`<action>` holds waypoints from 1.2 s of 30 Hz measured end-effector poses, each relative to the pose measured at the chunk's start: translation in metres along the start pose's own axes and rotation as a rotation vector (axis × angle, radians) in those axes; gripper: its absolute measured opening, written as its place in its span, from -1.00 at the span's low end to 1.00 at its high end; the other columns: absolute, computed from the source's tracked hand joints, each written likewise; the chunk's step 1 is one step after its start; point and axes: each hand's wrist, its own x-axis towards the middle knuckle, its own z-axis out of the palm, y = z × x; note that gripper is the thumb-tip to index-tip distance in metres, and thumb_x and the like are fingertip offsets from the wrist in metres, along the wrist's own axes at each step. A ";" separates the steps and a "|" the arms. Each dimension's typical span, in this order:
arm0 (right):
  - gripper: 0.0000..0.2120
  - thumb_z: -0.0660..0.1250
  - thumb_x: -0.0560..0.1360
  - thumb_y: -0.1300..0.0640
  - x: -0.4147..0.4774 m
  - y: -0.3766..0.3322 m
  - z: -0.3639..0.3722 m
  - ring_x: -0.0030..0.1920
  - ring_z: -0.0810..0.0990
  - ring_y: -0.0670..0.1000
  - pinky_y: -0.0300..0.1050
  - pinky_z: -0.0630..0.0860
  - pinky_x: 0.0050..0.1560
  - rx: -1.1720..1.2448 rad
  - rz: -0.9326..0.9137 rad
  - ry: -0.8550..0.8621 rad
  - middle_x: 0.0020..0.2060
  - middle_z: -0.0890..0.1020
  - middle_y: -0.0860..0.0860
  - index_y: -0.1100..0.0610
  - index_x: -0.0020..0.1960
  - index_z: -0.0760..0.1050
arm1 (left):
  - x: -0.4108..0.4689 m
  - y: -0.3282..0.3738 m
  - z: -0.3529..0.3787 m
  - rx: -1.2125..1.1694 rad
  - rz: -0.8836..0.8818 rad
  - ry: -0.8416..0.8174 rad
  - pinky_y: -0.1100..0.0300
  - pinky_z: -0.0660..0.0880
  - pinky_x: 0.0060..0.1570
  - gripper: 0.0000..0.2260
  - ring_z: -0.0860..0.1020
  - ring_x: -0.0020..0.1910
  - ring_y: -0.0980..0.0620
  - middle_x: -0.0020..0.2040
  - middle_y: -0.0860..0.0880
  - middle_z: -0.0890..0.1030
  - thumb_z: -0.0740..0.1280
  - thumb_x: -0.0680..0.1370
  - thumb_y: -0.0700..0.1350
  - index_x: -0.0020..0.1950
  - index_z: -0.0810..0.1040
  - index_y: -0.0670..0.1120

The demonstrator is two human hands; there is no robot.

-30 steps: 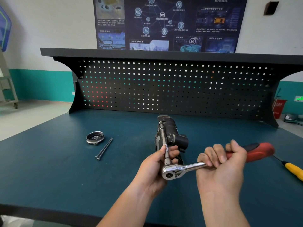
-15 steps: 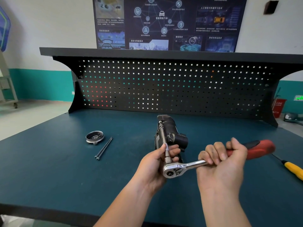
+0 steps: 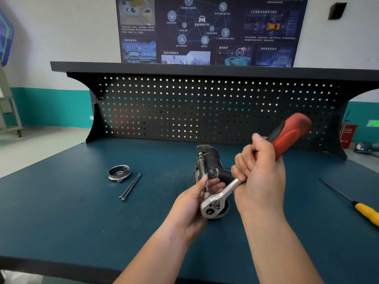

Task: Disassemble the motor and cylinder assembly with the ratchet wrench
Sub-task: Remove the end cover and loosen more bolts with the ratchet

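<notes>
The left hand's [image 3: 189, 203] thumb and fingertips [image 3: 203, 179] pinch the thin steel extension bar [image 3: 202, 163] just beyond the wrench head, steadying it. The right hand's [image 3: 259, 177] fingers curl tight round the chrome ratchet wrench [image 3: 228, 189] where the shank meets its red handle, which tilts up to the far right. The socket could ride off the bolt if the swing tips the long bar sideways, rounding the fastener. The scuffed black motor and cylinder assembly [image 3: 213, 162] lies mid-bench on the dark teal worktop [image 3: 71, 218], pointing away, with the bar along its left side. A round silver cap [image 3: 119, 173] and two long black bolts [image 3: 130, 187] lie well left.
</notes>
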 end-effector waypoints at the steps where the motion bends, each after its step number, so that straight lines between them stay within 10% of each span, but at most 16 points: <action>1: -0.71 0.21 0.53 0.22 0.000 0.000 0.000 -0.58 0.14 -0.14 -0.30 0.13 -0.60 -0.017 -0.006 -0.015 -0.60 0.20 -0.10 0.08 -0.32 0.23 | 0.000 0.000 -0.002 0.090 0.013 -0.004 0.26 0.58 -0.28 -0.64 0.62 -0.21 0.03 -0.01 -0.18 0.63 0.29 0.53 -0.03 0.17 0.57 -0.28; 8: -0.77 0.35 0.47 0.20 0.004 0.006 0.015 -0.58 0.22 -0.13 -0.29 0.20 -0.58 -0.440 -0.026 -0.365 -0.60 0.30 -0.15 0.04 -0.29 0.36 | 0.001 -0.002 -0.009 0.345 0.068 -0.027 0.22 0.57 -0.35 -0.83 0.61 -0.36 0.00 -0.26 -0.15 0.65 0.35 0.51 -0.18 -0.25 0.65 -0.18; 11: -0.72 0.39 0.46 0.16 0.002 0.017 0.033 -0.58 0.25 -0.17 -0.34 0.23 -0.55 -0.801 -0.119 -0.609 -0.64 0.34 -0.15 0.02 -0.33 0.34 | -0.002 -0.003 -0.004 0.340 0.083 -0.040 0.26 0.50 -0.46 -0.57 0.56 -0.48 0.05 -0.41 -0.10 0.61 0.15 0.52 -0.43 -0.43 0.63 -0.14; 19: -0.69 0.36 0.50 0.05 -0.005 0.040 0.051 -0.53 0.35 -0.23 -0.39 0.25 -0.49 -1.155 -0.047 -1.019 -0.49 0.35 -0.14 -0.05 -0.32 0.29 | 0.000 -0.010 -0.002 0.074 0.061 -0.011 0.01 0.32 -0.14 -0.87 0.39 -0.20 -0.09 -0.15 -0.17 0.40 0.18 0.58 -0.32 0.06 0.45 -0.17; 25: -0.69 0.37 0.50 0.16 0.002 0.026 0.033 -0.58 0.24 -0.20 -0.37 0.20 -0.54 -0.726 -0.067 -0.635 -0.62 0.33 -0.18 0.02 -0.33 0.33 | -0.006 -0.010 0.001 0.022 0.029 0.034 0.20 0.54 -0.40 -0.82 0.62 -0.40 -0.01 -0.34 -0.12 0.63 0.30 0.44 -0.40 -0.28 0.65 -0.22; 31: -0.73 0.16 0.53 0.16 0.010 0.013 -0.035 -0.61 0.15 -0.14 -0.31 0.12 -0.62 0.346 0.092 0.205 -0.62 0.19 -0.13 0.04 -0.34 0.25 | -0.007 -0.002 0.006 -0.332 -0.009 0.056 0.24 0.56 -0.48 -0.70 0.59 -0.50 0.08 -0.32 -0.13 0.65 0.27 0.54 -0.24 -0.34 0.66 -0.26; 36: -0.73 0.07 0.53 0.10 -0.012 0.041 -0.073 -0.65 0.17 -0.10 -0.35 0.18 -0.62 0.668 0.224 0.589 -0.64 0.21 -0.09 0.05 -0.34 0.18 | -0.009 -0.008 0.009 -0.358 -0.049 0.041 0.30 0.52 -0.52 -0.78 0.56 -0.54 0.08 -0.38 -0.10 0.60 0.26 0.55 -0.22 -0.20 0.62 -0.31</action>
